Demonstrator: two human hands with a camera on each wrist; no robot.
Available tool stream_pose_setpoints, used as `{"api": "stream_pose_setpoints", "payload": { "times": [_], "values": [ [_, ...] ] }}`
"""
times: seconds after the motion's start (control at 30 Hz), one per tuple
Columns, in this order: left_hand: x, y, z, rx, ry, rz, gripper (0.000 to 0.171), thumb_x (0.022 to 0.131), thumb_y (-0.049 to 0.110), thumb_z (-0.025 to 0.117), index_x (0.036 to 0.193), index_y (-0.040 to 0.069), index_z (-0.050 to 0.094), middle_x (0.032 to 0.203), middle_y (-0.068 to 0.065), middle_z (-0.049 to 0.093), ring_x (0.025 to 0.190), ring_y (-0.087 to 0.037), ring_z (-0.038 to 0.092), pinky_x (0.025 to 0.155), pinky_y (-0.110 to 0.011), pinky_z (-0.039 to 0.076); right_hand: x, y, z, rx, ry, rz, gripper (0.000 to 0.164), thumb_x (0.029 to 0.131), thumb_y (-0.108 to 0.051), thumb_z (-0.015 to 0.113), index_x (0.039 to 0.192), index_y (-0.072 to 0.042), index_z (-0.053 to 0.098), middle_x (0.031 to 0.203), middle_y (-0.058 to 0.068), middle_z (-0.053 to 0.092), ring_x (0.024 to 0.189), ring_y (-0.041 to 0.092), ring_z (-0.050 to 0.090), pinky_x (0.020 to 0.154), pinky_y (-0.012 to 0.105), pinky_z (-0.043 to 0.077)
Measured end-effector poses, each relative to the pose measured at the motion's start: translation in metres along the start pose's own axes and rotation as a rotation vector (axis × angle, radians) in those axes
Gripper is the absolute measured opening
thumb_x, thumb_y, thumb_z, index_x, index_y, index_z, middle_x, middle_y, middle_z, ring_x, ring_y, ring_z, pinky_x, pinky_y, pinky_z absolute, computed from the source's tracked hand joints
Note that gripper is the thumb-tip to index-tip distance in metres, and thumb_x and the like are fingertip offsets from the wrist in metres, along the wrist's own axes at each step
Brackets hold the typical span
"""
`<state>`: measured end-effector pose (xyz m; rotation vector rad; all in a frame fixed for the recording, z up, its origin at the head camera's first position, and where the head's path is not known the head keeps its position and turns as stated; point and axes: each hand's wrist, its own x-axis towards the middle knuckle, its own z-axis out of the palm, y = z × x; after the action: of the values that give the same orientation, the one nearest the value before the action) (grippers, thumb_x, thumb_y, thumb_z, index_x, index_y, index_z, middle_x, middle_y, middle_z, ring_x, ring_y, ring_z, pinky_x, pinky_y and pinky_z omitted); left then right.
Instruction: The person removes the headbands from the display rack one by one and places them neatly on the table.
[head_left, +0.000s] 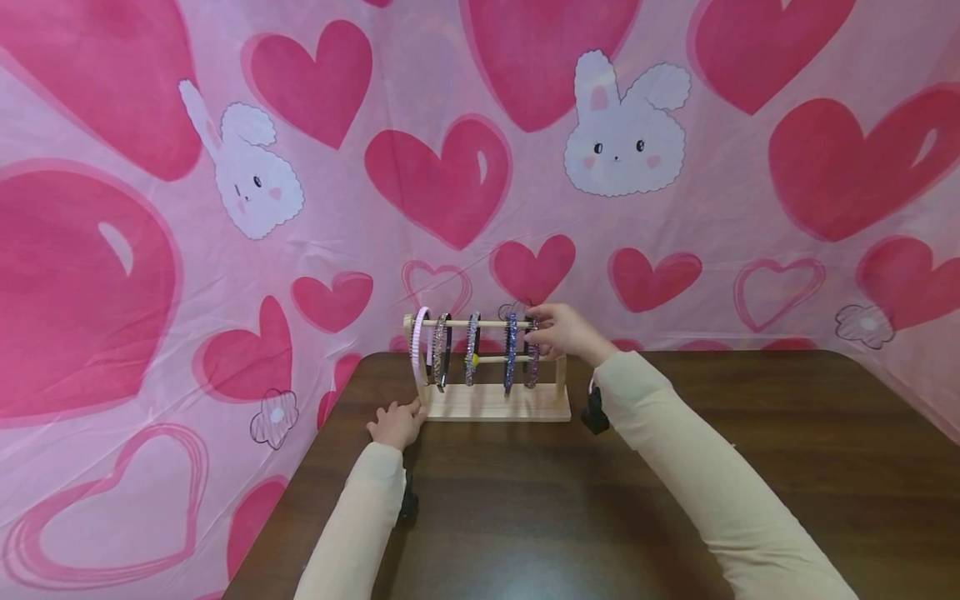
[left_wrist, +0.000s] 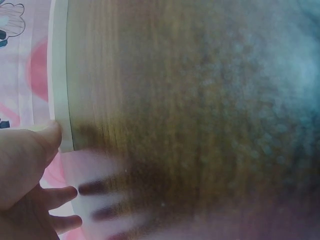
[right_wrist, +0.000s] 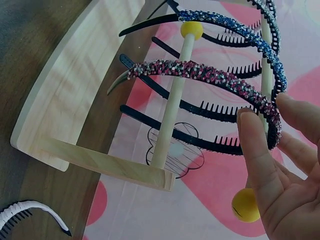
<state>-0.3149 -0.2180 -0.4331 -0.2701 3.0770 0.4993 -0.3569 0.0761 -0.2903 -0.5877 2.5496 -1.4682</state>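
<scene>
A wooden headband rack stands on the table with several headbands over its upper rod. My right hand is at the rack's right end. There it pinches a pink-and-silver glittery headband between thumb and fingers, and the band still hangs around the rods. Beside it hangs a blue glittery headband. Farther left are a silver headband, a brownish glittery headband and a pale pink wrapped headband. My left hand rests at the base's left end, thumb touching its edge and fingers spread.
A white wrapped headband lies on the dark wooden table to the right of the rack, mostly behind my right wrist in the head view. A yellow ball shows beside my right hand. A pink heart-print cloth hangs behind the table.
</scene>
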Motion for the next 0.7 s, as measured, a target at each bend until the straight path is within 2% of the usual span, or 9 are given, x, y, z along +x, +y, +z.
{"api": "stream_pose_setpoints", "payload": {
  "times": [0.2, 0.4, 0.57, 0.7],
  "values": [
    [0.001, 0.0, 0.001, -0.004, -0.006, -0.003, 0.046, 0.095, 0.037, 0.048, 0.136, 0.017, 0.047, 0.132, -0.026, 0.041, 0.117, -0.048, 0.032, 0.088, -0.066, 0.024, 0.001, 0.002, 0.001, -0.005, 0.032, -0.002, 0.049, 0.085, 0.0, 0.06, 0.132, 0.004, 0.045, 0.123, 0.029, 0.049, 0.051, 0.014, 0.057, 0.057, 0.038, 0.053],
    [0.0, 0.0, 0.0, -0.002, -0.007, 0.001, 0.046, 0.095, 0.037, 0.047, 0.136, 0.017, 0.047, 0.132, -0.026, 0.04, 0.117, -0.047, 0.032, 0.088, -0.065, 0.025, -0.002, 0.001, -0.005, -0.029, 0.057, -0.022, 0.049, 0.085, 0.001, 0.058, 0.131, 0.007, 0.045, 0.122, 0.031, 0.049, 0.05, 0.019, 0.059, 0.057, 0.041, 0.053],
    [0.0, 0.0, 0.0, -0.007, -0.007, 0.0, 0.046, 0.095, 0.038, 0.047, 0.136, 0.017, 0.047, 0.132, -0.026, 0.04, 0.116, -0.047, 0.032, 0.087, -0.064, 0.026, -0.004, -0.003, -0.011, -0.065, 0.078, -0.047, 0.05, 0.084, 0.002, 0.059, 0.131, 0.007, 0.045, 0.126, 0.029, 0.045, 0.056, 0.028, 0.062, 0.058, 0.042, 0.053],
    [0.0, -0.001, 0.001, -0.01, -0.007, -0.001, 0.046, 0.095, 0.037, 0.048, 0.136, 0.017, 0.047, 0.132, -0.026, 0.04, 0.116, -0.046, 0.032, 0.088, -0.063, 0.026, -0.007, -0.008, -0.015, -0.059, 0.078, -0.047, 0.05, 0.085, 0.002, 0.059, 0.133, 0.006, 0.043, 0.128, 0.029, 0.044, 0.056, 0.024, 0.061, 0.06, 0.043, 0.052]
  ]
}}
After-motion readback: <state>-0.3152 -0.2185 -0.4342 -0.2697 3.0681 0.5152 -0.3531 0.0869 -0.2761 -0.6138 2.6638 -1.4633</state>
